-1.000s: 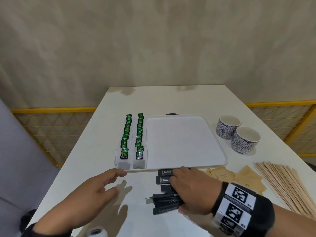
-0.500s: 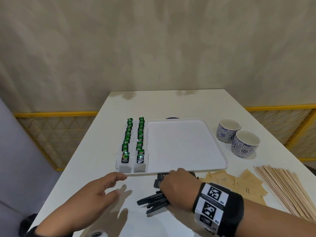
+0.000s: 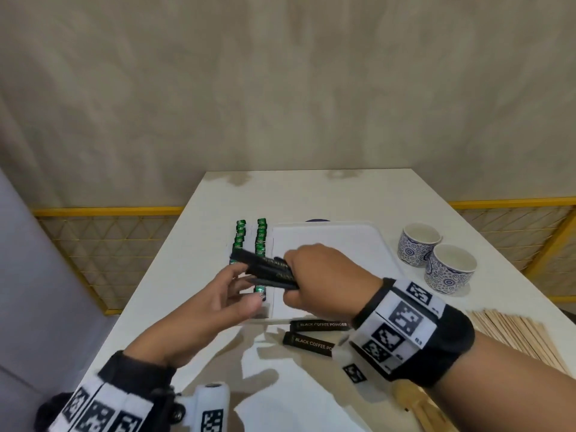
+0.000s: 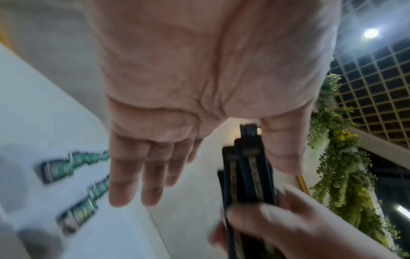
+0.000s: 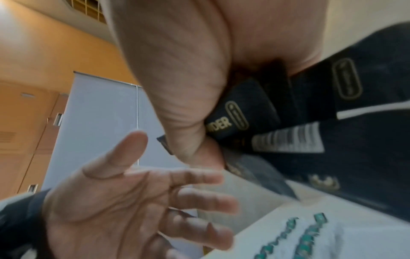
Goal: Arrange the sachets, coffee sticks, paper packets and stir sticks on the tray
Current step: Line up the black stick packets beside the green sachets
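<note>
The right hand (image 3: 324,280) has lifted its gripped bundle of coffee sticks (image 3: 271,271) off the surface to above the tray (image 3: 358,244), left hand (image 3: 218,302) spread to receive, so placing looks next.

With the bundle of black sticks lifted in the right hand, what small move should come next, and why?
Probably bring the open left hand up to square the fanned coffee sticks that the right hand grips above the tray. The sticks splay unevenly, the left fingers sit just beside them, and the tray's middle is bare next to the green sachets.
</note>
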Tool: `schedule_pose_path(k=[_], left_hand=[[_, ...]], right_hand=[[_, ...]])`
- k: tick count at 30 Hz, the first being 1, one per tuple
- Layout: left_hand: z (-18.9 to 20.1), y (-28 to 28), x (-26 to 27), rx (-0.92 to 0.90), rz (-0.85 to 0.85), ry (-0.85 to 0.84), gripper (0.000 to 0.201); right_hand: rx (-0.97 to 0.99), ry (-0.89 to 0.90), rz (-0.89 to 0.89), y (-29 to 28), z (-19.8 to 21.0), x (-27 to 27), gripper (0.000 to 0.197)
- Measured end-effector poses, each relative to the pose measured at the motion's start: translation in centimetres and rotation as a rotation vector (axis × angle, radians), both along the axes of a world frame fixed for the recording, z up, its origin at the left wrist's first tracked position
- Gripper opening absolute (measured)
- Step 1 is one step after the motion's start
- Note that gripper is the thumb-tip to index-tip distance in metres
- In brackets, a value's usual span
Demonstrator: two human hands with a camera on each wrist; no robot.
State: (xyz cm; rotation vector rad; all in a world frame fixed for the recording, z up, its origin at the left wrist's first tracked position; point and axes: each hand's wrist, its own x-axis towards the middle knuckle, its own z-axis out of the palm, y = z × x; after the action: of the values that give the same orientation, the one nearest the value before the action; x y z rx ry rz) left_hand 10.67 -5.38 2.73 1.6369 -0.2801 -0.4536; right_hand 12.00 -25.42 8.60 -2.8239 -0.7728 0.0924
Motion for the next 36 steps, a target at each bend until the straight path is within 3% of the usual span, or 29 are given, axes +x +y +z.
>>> schedule_pose_path(k=[4, 7, 10, 12, 16, 20, 24, 27, 30, 36], left_hand=[[0.8, -3.4, 0.3, -0.246, -0.061, 0.12, 0.056], [0.8, -5.1, 0.6, -0.63, 0.025, 0.391, 0.074], [0.8, -5.8, 1.2, -0.822, 0.071, 0.515, 0.073], [0.6, -5.9, 1.5, -0.813, 0.159, 0.564, 0.058], [-0.1, -5.5, 2.2, -0.799, 0.341, 0.595, 0.046], [-0.7, -4.4, 2.9, -0.77, 0.483, 0.512, 0.041], [-0.7, -3.5, 2.8, -0.79, 0.517, 0.44, 0.029], [-0.8, -3.3, 2.6, -0.8, 0.534, 0.4, 0.032], [-0.9, -3.2, 2.4, -0.791, 0.525, 0.392, 0.045], [-0.7, -3.0, 2.3, -0.726, 0.549, 0.367, 0.033]], right_hand=[[0.065, -0.036, -0.09, 2.4, 0.3, 0.9, 0.017], [0.104, -0.058, -0.18, 4.0, -0.8, 1.0, 0.006], [-0.009, -0.137, -0.155, 4.7, -2.0, 0.5, 0.031], [-0.072, -0.135, -0.146, 4.7, -2.4, 0.3, 0.04], [0.001, 0.079, -0.052, 3.9, -2.3, 1.0, 0.049], [0.36, 0.151, 0.042, 2.7, -2.8, 2.4, 0.033], [0.589, 0.183, -0.137, 0.6, -3.3, 2.9, 0.023], [0.789, 0.285, -0.213, 0.1, -3.6, 3.2, 0.011], [0.805, 0.306, -0.219, 0.0, -3.7, 3.3, 0.009], [0.772, 0.353, -0.208, 0.0, -3.4, 3.1, 0.011]])
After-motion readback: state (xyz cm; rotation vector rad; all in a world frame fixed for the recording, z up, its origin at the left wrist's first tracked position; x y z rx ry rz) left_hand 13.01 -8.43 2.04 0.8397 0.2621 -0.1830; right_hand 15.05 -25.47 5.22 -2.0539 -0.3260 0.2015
